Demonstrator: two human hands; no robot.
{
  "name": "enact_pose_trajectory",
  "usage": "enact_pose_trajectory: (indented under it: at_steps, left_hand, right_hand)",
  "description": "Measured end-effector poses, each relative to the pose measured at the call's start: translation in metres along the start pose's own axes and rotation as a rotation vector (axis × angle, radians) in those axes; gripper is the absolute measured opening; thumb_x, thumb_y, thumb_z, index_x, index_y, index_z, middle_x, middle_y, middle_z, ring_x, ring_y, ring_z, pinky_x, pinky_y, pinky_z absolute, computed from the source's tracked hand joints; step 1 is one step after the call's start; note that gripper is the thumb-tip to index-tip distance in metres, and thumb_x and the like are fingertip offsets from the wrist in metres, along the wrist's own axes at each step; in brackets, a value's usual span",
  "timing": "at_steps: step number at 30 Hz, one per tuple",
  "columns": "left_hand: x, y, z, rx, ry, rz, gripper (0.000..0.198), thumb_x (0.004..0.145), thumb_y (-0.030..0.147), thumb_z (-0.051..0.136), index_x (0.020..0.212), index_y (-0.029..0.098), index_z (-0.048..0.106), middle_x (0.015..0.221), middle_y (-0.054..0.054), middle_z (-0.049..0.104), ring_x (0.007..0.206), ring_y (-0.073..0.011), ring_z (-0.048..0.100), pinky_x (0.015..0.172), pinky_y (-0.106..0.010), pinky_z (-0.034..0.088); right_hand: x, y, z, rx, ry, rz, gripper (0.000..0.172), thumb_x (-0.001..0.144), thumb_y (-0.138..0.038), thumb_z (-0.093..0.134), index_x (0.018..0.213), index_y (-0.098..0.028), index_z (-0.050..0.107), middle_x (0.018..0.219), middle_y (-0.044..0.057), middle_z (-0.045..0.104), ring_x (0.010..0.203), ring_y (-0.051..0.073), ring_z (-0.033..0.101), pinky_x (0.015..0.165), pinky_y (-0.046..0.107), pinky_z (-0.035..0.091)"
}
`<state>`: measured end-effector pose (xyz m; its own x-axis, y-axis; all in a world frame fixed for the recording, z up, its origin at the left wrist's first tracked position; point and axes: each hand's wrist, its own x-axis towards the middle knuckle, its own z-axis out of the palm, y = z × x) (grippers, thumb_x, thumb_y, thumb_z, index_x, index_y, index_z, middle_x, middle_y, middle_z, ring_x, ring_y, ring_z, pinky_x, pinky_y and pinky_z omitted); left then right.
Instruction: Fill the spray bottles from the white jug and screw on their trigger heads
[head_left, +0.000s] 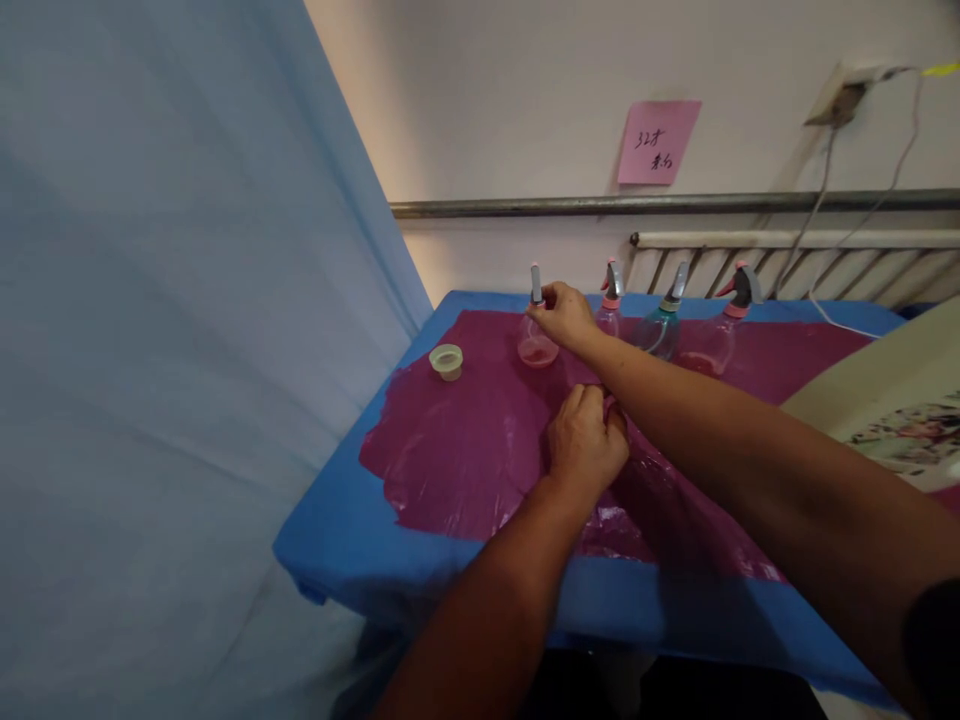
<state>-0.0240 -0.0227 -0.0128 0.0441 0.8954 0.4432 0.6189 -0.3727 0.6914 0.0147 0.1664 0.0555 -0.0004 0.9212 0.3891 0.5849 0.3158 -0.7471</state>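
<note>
My right hand (564,313) reaches to the back of the table and closes its fingers on the leftmost spray bottle (537,340), a clear one with pink liquid and a grey trigger head. My left hand (586,445) rests curled on the magenta plastic sheet (465,450) at the middle of the table; I cannot make out anything inside it. Three more spray bottles stand in a row to the right: one (610,300) pink-collared, one (664,320) teal, one (724,325) pink.
A small pale green cap (446,361) lies on the sheet to the left. The table has a blue cover (337,520). A light blue curtain (165,350) hangs at left. A radiator (795,265), a pink note (658,141) and a wall socket (847,95) are behind.
</note>
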Motion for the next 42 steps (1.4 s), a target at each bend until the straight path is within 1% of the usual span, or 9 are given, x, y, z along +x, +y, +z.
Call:
enact_pose_trajectory:
  at_steps: [5, 9, 12, 14, 18, 22, 29, 35, 42]
  left_hand:
    - [0.000, 0.005, -0.005, -0.050, 0.031, 0.078, 0.012, 0.104, 0.017, 0.063, 0.107, 0.027, 0.068, 0.109, -0.007, 0.074, 0.106, -0.0269, 0.073, 0.097, -0.043, 0.061]
    - [0.004, 0.010, -0.017, -0.136, 0.225, 0.203, 0.009, 0.108, 0.027, 0.064, 0.116, 0.026, 0.064, 0.117, -0.009, 0.073, 0.117, -0.0269, 0.072, 0.108, -0.045, 0.058]
    - [0.008, 0.009, -0.024, -0.181, 0.361, 0.280, 0.026, 0.107, 0.034, 0.067, 0.130, 0.025, 0.059, 0.132, -0.012, 0.070, 0.131, -0.0292, 0.067, 0.118, -0.050, 0.054]
    - [0.008, 0.006, -0.025, -0.185, 0.322, 0.291, 0.043, 0.106, 0.037, 0.070, 0.143, 0.024, 0.054, 0.144, -0.015, 0.065, 0.140, -0.0313, 0.064, 0.122, -0.053, 0.052]
    - [0.003, 0.005, -0.017, -0.163, 0.024, 0.285, 0.076, 0.098, 0.042, 0.082, 0.161, 0.024, 0.043, 0.162, -0.017, 0.058, 0.152, -0.0354, 0.058, 0.128, -0.058, 0.049]
    - [0.000, 0.008, -0.009, -0.162, -0.132, 0.210, 0.090, 0.088, 0.042, 0.095, 0.162, 0.026, 0.046, 0.161, -0.016, 0.061, 0.149, -0.0370, 0.061, 0.126, -0.058, 0.051]
    - [0.004, 0.009, -0.006, -0.155, -0.233, 0.080, 0.073, 0.084, 0.037, 0.097, 0.146, 0.028, 0.060, 0.139, -0.010, 0.072, 0.131, -0.0347, 0.071, 0.111, -0.053, 0.058]
    - [0.005, 0.016, -0.005, -0.211, -0.212, 0.064, 0.068, 0.083, 0.035, 0.096, 0.142, 0.026, 0.062, 0.137, -0.010, 0.073, 0.125, -0.0317, 0.073, 0.107, -0.050, 0.058]
    - [0.006, 0.014, -0.004, -0.235, -0.242, 0.071, 0.069, 0.085, 0.038, 0.093, 0.143, 0.027, 0.058, 0.140, -0.010, 0.072, 0.130, -0.0321, 0.072, 0.113, -0.053, 0.058]
  right_hand:
    - [-0.020, 0.004, -0.022, 0.055, 0.029, -0.048, 0.028, 0.088, -0.034, 0.077, 0.111, -0.019, 0.075, 0.110, 0.011, 0.082, 0.102, 0.026, 0.075, 0.099, 0.044, 0.059]
    - [-0.051, 0.015, -0.063, 0.212, 0.057, -0.118, 0.030, 0.084, -0.042, 0.081, 0.105, -0.022, 0.074, 0.101, 0.007, 0.082, 0.095, 0.025, 0.075, 0.095, 0.045, 0.060]
    - [-0.080, 0.022, -0.099, 0.280, 0.094, -0.129, 0.032, 0.083, -0.047, 0.083, 0.103, -0.023, 0.075, 0.097, 0.005, 0.081, 0.088, 0.023, 0.073, 0.089, 0.043, 0.060]
    - [-0.099, 0.025, -0.121, 0.305, 0.118, -0.128, 0.033, 0.084, -0.048, 0.085, 0.104, -0.023, 0.076, 0.097, 0.004, 0.081, 0.087, 0.022, 0.073, 0.085, 0.041, 0.060]
    - [-0.134, 0.031, -0.148, 0.294, 0.123, -0.079, 0.036, 0.083, -0.052, 0.089, 0.103, -0.025, 0.077, 0.093, 0.002, 0.079, 0.081, 0.021, 0.069, 0.077, 0.039, 0.057]
    - [-0.161, 0.036, -0.148, 0.307, 0.112, -0.043, 0.033, 0.084, -0.050, 0.089, 0.103, -0.026, 0.077, 0.094, 0.002, 0.079, 0.080, 0.021, 0.069, 0.078, 0.039, 0.058]
    - [-0.182, 0.039, -0.134, 0.410, 0.159, 0.025, 0.039, 0.078, -0.050, 0.094, 0.103, -0.028, 0.073, 0.101, 0.003, 0.078, 0.088, 0.024, 0.071, 0.085, 0.043, 0.061]
    - [-0.185, 0.047, -0.130, 0.473, 0.256, -0.004, 0.064, 0.078, -0.044, 0.096, 0.132, -0.030, 0.064, 0.105, 0.001, 0.075, 0.099, 0.024, 0.075, 0.099, 0.046, 0.063]
    - [-0.195, 0.046, -0.139, 0.443, 0.129, -0.053, 0.074, 0.096, -0.035, 0.079, 0.164, -0.030, 0.051, 0.141, 0.011, 0.078, 0.134, 0.029, 0.075, 0.119, 0.052, 0.059]
